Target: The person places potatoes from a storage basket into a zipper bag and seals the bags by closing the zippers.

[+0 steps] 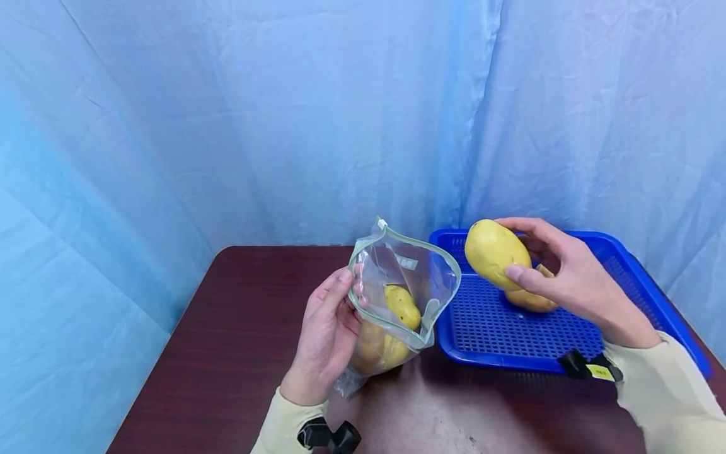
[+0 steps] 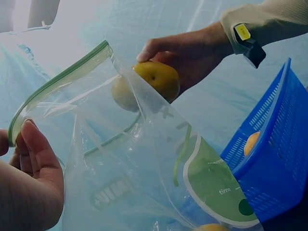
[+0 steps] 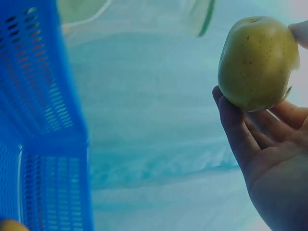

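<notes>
potato held near bag, blue basket

Basket on the worktop; left of it, bag with potatoes inside; at least one more potato in the basket; curtain behind the worktop.

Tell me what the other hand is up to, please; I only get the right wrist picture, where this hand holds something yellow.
Observer: The head view shows the left hand holding a clear bag by its edge.
Operator: Ooh, is anything inside it?
Observer: Yes, more than one yellow potato-like item shows in there.
Operator: And what is my blue basket standing on?
Observer: On a dark reddish-brown table.
</notes>
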`<state>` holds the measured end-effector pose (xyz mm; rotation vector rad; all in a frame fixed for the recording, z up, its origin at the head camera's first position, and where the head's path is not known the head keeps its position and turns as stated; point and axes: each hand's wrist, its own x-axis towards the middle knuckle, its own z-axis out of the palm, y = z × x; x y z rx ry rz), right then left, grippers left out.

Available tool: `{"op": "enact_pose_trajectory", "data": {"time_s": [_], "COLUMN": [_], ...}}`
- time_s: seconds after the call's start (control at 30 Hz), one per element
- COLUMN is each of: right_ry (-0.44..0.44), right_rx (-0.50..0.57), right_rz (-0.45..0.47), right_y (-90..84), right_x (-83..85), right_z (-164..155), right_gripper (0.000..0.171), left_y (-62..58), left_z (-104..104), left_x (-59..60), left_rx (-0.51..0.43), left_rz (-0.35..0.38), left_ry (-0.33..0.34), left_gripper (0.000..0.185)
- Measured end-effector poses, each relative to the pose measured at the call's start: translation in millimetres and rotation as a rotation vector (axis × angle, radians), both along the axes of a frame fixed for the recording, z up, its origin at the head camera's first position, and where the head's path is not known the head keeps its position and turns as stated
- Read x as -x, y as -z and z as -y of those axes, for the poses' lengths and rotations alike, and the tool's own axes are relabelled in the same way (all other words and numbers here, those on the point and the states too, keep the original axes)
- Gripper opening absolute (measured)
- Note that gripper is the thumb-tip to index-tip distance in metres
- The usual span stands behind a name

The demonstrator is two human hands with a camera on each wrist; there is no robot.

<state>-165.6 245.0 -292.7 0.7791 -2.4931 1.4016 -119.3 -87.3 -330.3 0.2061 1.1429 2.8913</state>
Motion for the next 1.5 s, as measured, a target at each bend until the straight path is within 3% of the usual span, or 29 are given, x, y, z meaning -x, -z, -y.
{"op": "enact_pose_trajectory", "data": {"time_s": [0.57, 0.8, 1.1, 1.2, 1.5], "right_ry": [0.102, 0.055, -0.048, -0.058, 0.024], "right_rx": [0.189, 0.355, 0.45, 0.429, 0.284], "right_rz": [-0.026, 0.002, -0.047, -0.072, -0.156], "right_y": [-13.9, -13.6, -10.7, -9.4, -6.0], "right_x": [-26.5, -31.8, -33.3, -34.5, -34.5], "right_z": [27, 40, 60, 68, 91], "right_gripper": [0.057, 0.056, 0.057, 0.059, 0.06], "left_y": [-1.5, -1.8, -2.4, -2.7, -4.1], "left_z": [-3, -5, -7, -7, -6], "left_x": [0.9, 1.3, 1.9, 1.5, 1.1], "left_rx": [-0.024, -0.033, -0.046, -0.048, -0.054], "left_rz": [0.017, 0.016, 0.016, 0.022, 0.04], "left_ry": [0.0, 0.015, 0.024, 0.024, 0.009], "left_gripper": [0.02, 0.018, 0.018, 0.018, 0.018]}}
